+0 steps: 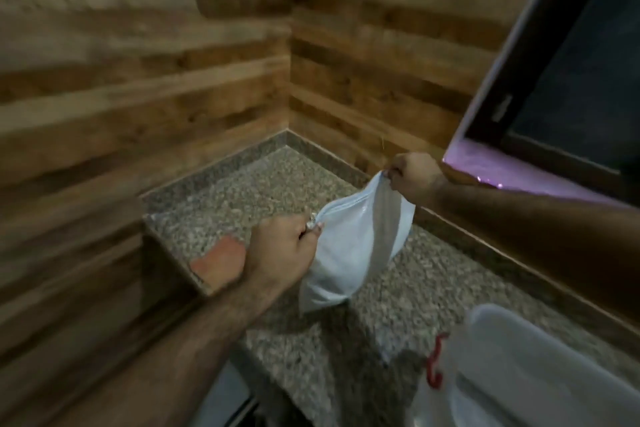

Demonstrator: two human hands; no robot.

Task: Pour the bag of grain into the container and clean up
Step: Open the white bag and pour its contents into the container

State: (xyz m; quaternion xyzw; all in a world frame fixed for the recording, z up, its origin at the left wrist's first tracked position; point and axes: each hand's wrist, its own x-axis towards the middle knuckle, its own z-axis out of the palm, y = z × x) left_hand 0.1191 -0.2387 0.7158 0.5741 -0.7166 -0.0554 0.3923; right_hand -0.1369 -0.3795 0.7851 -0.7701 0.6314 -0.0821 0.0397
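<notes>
- White bag (353, 253) held up over the speckled stone counter (277, 184), near the far corner.
- Left hand (284, 253) pinches the bag's top left corner.
- Right hand (412, 177) pinches the top right corner, higher and farther.
- Translucent container (540, 367) stands near right, apart from the bag.

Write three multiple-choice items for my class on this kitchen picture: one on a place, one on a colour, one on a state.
1. Where is the container?
A. bottom right of the counter
B. on the window ledge
C. on the shelf

2. What colour is the bag?
A. red
B. white
C. green

3. How is the bag held?
A. lying untouched
B. by one hand
C. by both hands

Key: 1 A, it stands at the frame's lower right; 2 B, its plastic is white; 3 C, the left hand and right hand pinch its top.
</notes>
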